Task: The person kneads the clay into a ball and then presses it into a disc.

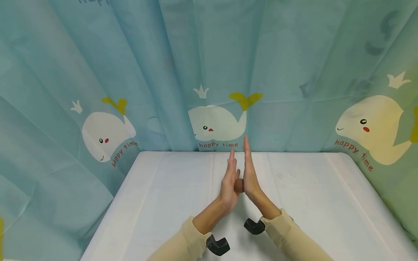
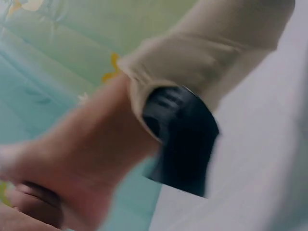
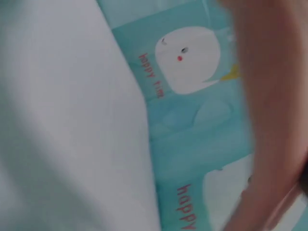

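From where I stand, the brown lump point(image 1: 239, 185) sits between the two upright palms, touching both near their heels, with the left hand point(image 1: 228, 185) on its left and the right hand point(image 1: 250, 177) on its right. Both hands are flat, their fingers straight and pointing up past the lump, so it is pressed between the palms with no finger curled around it. The white table point(image 1: 169, 203) spreads beneath the lump, and the blue-green whale curtain point(image 1: 281, 72) hangs behind it.
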Tool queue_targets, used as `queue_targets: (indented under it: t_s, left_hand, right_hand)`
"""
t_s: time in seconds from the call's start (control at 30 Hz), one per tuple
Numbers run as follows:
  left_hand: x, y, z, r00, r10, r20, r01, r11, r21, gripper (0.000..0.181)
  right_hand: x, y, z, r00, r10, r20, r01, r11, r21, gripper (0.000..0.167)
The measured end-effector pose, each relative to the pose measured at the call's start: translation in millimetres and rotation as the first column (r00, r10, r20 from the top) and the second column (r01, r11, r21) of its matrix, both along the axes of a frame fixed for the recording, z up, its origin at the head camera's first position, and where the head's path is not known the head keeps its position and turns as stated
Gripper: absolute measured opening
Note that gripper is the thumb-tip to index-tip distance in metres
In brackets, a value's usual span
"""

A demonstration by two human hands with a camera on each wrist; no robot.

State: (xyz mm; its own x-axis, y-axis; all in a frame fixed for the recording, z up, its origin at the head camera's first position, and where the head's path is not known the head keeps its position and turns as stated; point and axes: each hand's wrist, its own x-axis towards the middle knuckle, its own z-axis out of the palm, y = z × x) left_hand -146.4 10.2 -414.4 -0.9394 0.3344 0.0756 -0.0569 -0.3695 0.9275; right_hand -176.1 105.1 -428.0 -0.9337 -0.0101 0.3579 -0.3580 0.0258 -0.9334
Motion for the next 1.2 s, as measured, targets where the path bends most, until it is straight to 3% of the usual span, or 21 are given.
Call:
queue_targets:
  t_s: [0.1,0.2,0.3,0.4,0.47,0.6,0.7,0.83,0.93,1.03,1.2]
  left_hand:
    - [-1.9,-0.8,3.2,0.999,0.021,-0.039,-0.023,0.998,-0.057,0.067]
    - [-7.6,-1.3,3.6,0.995,0.066,-0.073,-0.075,0.988,-0.132,0.063]
    - [-14.4,-1.4,3.4,0.986,0.119,-0.115,-0.139,0.971,-0.194,0.06]
    - [-20.1,-1.1,1.6,0.981,0.133,-0.143,-0.166,0.954,-0.25,0.058]
    - [-22.0,-0.1,0.3,0.983,0.115,-0.142,-0.151,0.95,-0.275,0.058]
    - [-18.5,2.8,0.7,0.994,0.032,-0.107,-0.061,0.958,-0.28,0.059]
    - [-9.9,4.8,5.3,0.998,-0.024,-0.065,0.01,0.976,-0.215,0.061]
    - [-0.5,4.5,11.2,0.999,-0.032,-0.019,0.029,0.994,-0.106,0.063]
    - [-3.7,0.6,11.3,1.0,0.02,-0.012,-0.021,0.994,-0.106,0.064]
    - [-14.7,-5.5,4.3,0.995,0.099,-0.028,-0.102,0.983,-0.155,0.067]
    - [-32.2,-10.9,-14.2,0.97,0.216,-0.116,-0.236,0.949,-0.209,0.062]
  right_hand:
    - [4.2,-2.5,-7.6,0.999,0.028,0.039,-0.026,0.999,-0.038,0.055]
    - [14.5,-10.3,-9.9,0.998,0.069,0.015,-0.068,0.997,-0.033,0.055]
    - [24.8,-17.4,-1.5,0.994,0.101,-0.052,-0.101,0.995,-0.006,0.055]
    - [29.9,-19.1,10.6,0.99,0.107,-0.09,-0.109,0.994,-0.022,0.056]
    - [29.5,-17.5,17.8,0.99,0.099,-0.105,-0.104,0.994,-0.042,0.056]
    - [21.0,-10.2,23.8,0.995,0.065,-0.081,-0.071,0.994,-0.077,0.055]
    - [12.8,-2.7,20.8,0.999,0.035,0.009,-0.034,0.992,-0.124,0.054]
    - [5.4,2.7,6.7,0.997,0.029,0.065,-0.019,0.989,-0.149,0.054]
    - [10.9,-6.1,-4.5,0.998,0.064,0.025,-0.061,0.991,-0.119,0.055]
    - [25.4,-19.5,-8.9,0.994,0.111,-0.007,-0.112,0.99,-0.082,0.053]
    - [39.7,-28.8,-2.5,0.988,0.155,-0.007,-0.155,0.986,-0.053,0.053]
